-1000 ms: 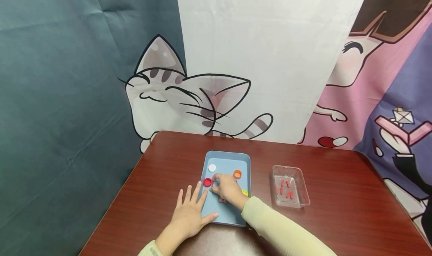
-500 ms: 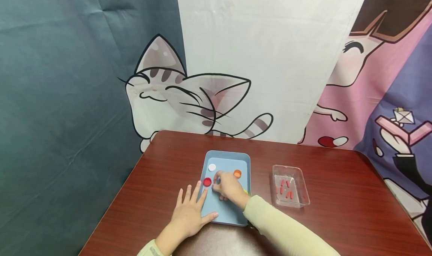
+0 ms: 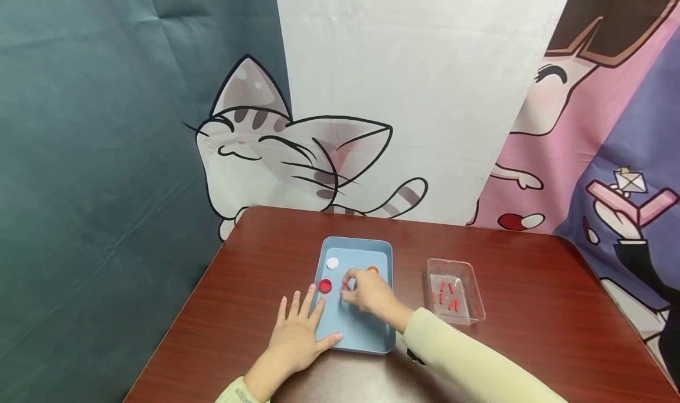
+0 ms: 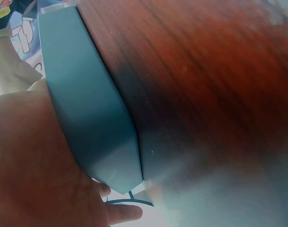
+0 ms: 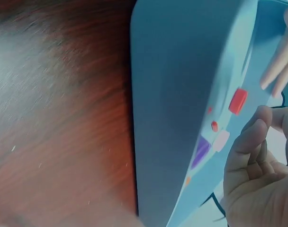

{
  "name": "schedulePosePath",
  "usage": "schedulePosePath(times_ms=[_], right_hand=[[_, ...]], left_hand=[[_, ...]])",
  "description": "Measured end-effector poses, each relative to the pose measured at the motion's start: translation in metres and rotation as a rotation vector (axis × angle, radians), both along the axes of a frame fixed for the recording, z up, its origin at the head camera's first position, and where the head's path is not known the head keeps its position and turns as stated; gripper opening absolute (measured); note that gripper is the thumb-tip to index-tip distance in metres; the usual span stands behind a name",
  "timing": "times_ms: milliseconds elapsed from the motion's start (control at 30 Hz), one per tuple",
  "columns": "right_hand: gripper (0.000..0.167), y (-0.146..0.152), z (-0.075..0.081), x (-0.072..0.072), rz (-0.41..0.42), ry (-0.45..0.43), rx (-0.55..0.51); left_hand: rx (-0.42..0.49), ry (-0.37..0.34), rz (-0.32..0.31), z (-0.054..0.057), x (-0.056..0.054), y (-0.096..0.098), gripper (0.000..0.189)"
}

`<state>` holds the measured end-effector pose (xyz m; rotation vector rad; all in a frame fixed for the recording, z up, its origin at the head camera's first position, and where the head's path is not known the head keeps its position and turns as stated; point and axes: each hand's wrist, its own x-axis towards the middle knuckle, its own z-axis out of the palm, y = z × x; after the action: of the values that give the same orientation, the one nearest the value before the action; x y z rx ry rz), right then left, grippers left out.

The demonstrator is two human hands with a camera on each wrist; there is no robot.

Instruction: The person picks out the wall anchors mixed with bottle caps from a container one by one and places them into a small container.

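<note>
In the head view a light-blue tray (image 3: 353,335) holds small round caps: white (image 3: 332,264), red (image 3: 324,285) and orange (image 3: 373,269), the last partly behind the right hand. My left hand (image 3: 297,335) lies with fingers spread over the tray's near-left edge. Inside the tray my right hand (image 3: 374,294) pinches a small red stick (image 3: 346,286) between thumb and index finger, right of the red cap. The right wrist view shows the fingertips together, the stick not visible between them. Small red pieces (image 5: 215,126) and a purple cap (image 5: 201,151) show past the tray's rim.
To the right of the tray, a clear plastic box (image 3: 467,317) contains several red sticks (image 3: 441,298). Both stand on a dark reddish-brown table (image 3: 265,255). Behind it hangs a cloth printed with a cartoon cat (image 3: 249,134).
My right hand has shifted a little to the right, away from the red cap, and the red stick has moved along with it. The left hand has stayed in place.
</note>
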<state>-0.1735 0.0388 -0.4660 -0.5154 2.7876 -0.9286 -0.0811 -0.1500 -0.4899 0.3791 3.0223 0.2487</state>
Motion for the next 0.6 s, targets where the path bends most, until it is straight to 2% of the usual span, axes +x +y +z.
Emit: schedulePosePath(times_ms=[200,433,600], right_hand=[[0.019,0.017,0.012,0.003,-0.019,0.017,-0.022],[0.02,0.036,0.025,0.005,-0.078,-0.034,-0.049],[0.022,0.053,0.027,0.0,-0.112,-0.006,-0.001]], left_hand=[[-0.003,0.011,0.002,-0.003,-0.001,0.0,0.09],[-0.002,0.003,0.007,-0.006,-0.002,0.0,0.089],[0.012,-0.003,0.009,-0.005,-0.002,0.001,0.09]])
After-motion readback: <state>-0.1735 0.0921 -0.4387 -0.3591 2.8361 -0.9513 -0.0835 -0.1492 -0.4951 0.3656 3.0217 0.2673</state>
